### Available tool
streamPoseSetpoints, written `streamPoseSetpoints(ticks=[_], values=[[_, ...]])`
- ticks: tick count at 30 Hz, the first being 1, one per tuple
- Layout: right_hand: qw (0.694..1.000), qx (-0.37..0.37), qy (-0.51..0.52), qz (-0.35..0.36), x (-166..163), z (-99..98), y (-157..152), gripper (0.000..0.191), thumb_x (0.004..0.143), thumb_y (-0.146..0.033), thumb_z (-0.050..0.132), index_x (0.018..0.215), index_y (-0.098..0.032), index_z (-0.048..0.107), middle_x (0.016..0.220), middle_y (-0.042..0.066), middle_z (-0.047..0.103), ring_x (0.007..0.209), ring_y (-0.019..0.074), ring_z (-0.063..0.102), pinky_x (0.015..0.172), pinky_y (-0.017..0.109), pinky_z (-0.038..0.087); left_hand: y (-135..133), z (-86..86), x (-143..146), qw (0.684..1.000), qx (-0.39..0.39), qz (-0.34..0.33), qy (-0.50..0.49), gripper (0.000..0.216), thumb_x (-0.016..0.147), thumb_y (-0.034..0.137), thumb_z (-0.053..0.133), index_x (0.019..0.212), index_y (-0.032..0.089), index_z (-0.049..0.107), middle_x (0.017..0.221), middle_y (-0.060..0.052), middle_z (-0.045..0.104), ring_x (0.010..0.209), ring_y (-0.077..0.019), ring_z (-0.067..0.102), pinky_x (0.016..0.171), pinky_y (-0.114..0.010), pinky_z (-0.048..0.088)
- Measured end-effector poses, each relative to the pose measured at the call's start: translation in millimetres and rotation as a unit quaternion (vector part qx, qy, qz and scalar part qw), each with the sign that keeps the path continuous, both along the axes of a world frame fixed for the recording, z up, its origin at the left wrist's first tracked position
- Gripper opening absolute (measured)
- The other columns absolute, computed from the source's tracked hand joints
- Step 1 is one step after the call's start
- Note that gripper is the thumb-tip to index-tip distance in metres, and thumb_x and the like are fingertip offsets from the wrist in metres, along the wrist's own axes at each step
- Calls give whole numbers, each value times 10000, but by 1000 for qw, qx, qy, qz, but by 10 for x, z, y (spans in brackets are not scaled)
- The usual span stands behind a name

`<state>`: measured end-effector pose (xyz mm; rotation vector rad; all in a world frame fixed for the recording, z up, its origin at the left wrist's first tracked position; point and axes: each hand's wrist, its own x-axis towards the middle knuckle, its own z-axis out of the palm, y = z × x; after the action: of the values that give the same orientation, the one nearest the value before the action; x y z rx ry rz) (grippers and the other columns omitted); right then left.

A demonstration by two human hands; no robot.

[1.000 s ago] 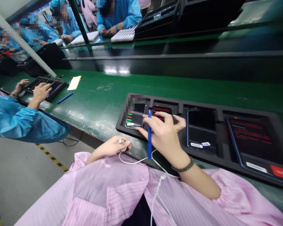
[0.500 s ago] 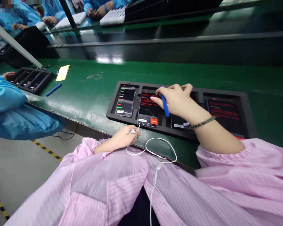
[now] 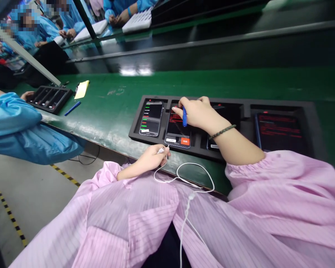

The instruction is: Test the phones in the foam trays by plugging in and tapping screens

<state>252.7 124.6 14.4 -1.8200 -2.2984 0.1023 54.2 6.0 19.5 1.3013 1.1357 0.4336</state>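
My left hand (image 3: 153,155) is closed at the table's front edge. It pinches a white earphone cable (image 3: 195,163), whose plug end sticks out by the thumb and whose loop hangs over my pink smock. My right hand (image 3: 198,113) hovers over the second phone from the left (image 3: 178,131), its fingers wrapped around a blue pen (image 3: 184,118). The thumb and fingertips are near the upper part of that screen; whether they touch it I cannot tell. The leftmost phone (image 3: 151,118) shows green and red lines. Another phone (image 3: 217,126) lies partly under my right hand and wrist.
The phones sit in a black foam tray (image 3: 247,124), with a further phone (image 3: 280,128) at the right. Leftward lie a blue pen (image 3: 72,108), a yellow notepad (image 3: 82,89) and another phone tray (image 3: 50,98), beside a co-worker's blue sleeve (image 3: 13,126). More people sit across the bench.
My right hand, with the pen, has shifted left toward the upper part of the second phone. My left hand keeps the cable near the same spot. The whole view has shifted slightly.
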Motion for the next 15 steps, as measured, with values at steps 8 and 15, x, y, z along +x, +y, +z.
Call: streamPoseSetpoints(ticks=[8,15], values=[[1000,-2,3,-26,-39,85,-117,418,1041,-443,321,1106,-117,574,860,167,704,865,325,661,832,404,408,1,19,-14,999,15,11,44,449,909,570,571,713,166,563,493,70,437,459,-81,357,508,-232,283],[996,59,21,-59,-81,-40,-186,495,1044,-482,243,1043,-133,594,733,128,670,732,288,635,863,451,390,-86,91,-203,975,159,-88,128,414,902,486,567,631,172,558,581,29,496,577,-109,441,604,-248,335]])
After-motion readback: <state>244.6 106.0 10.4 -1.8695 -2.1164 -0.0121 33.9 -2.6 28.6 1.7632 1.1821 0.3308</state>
